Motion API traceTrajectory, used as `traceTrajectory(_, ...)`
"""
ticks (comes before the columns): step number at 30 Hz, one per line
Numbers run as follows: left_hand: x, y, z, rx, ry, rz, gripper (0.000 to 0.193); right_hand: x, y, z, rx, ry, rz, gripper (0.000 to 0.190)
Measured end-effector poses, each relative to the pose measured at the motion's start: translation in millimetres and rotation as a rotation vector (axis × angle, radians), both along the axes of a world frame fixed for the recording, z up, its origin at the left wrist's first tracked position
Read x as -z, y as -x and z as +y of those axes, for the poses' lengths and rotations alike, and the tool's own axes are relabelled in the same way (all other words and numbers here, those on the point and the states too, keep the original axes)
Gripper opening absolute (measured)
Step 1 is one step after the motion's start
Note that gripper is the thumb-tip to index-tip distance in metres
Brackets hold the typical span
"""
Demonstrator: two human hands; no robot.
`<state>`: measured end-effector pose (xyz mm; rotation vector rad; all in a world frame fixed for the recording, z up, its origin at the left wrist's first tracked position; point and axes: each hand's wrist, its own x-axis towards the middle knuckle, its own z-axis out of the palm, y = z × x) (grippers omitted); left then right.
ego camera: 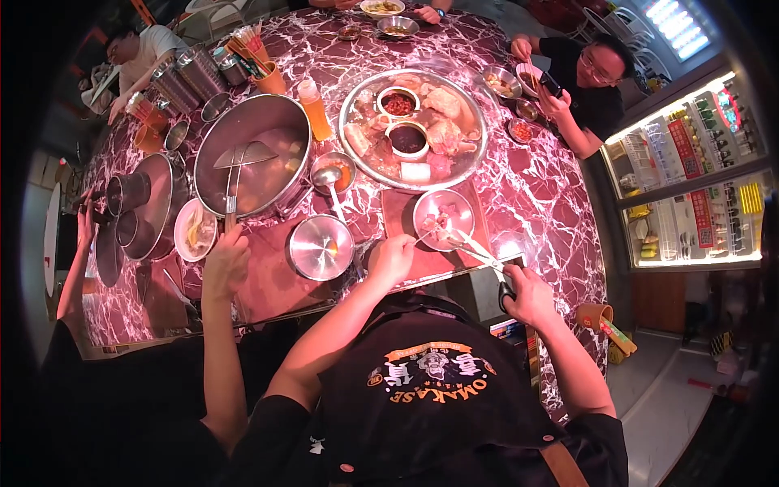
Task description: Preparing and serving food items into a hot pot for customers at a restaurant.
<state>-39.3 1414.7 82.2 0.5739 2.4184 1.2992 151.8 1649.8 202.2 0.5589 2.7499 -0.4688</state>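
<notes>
My right hand (pixel 530 294) grips the black handles of kitchen scissors (pixel 487 255). Their pale blades reach left into a metal bowl (pixel 464 206). Pieces of meat (pixel 443 220) lie in that bowl, around the blade tips. At the bowl's near left side, my left hand (pixel 392 262) is closed on a thin utensil (pixel 424 235), whose kind is too small to tell. Under the bowl is a brown board (pixel 398 213). Just beyond it stands a large round metal tray (pixel 348 159) of cooked meat pieces, with two cups of sauce (pixel 398 103) in it.
On my left, a co-worker's hand (pixel 226 259) holds a strainer (pixel 246 155) in a large pot (pixel 204 182). The co-worker's other hand (pixel 87 222) is near a second pot (pixel 159 182). An empty metal bowl (pixel 310 249) and a sauce bottle (pixel 314 109) stand nearby. A seated person (pixel 587 91) eats across the table.
</notes>
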Motion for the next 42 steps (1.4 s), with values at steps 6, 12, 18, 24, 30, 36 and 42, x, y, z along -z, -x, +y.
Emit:
traceTrajectory(6, -39.4, 25.8, 11.0, 0.284, 0.250, 0.225, 0.021, 16.5, 24.9, -3.5, -0.274, -0.232, 0.192, 0.051)
traceTrajectory(12, -78.0, 46.5, -0.3, 0.407, 0.397, 0.185, 0.022, 14.6, 55.1, 20.1, -0.294, -0.265, 0.092, 0.046)
traceTrajectory(18, -81.9, 70.3, -38.7, 0.069, 0.084, -0.086, 0.022, -69.3, 113.4, 66.9, -0.081, 0.149, -0.199, 0.052)
traceTrajectory(24, -62.7, 118.8, -24.2, -0.354, 0.132, 0.021, 0.019, -35.4, 264.8, 109.6, -0.319, 0.191, 0.116, 0.050)
traceTrajectory(30, -44.9, 245.2, 43.4, -0.478, 0.350, 0.227, 0.019, 20.4, 461.7, 94.9, -0.506, -0.095, -0.032, 0.052)
traceTrajectory(36, -30.5, 325.4, 89.5, -0.396, 0.713, 0.159, 0.023, 10.9, 562.8, 53.2, -0.564, -0.220, -0.337, 0.042)
traceTrajectory(42, 3.2, 340.4, 105.6, -0.449, 0.634, 0.069, 0.022, 34.6, 572.4, 72.0, -0.739, -0.244, -0.275, 0.044)
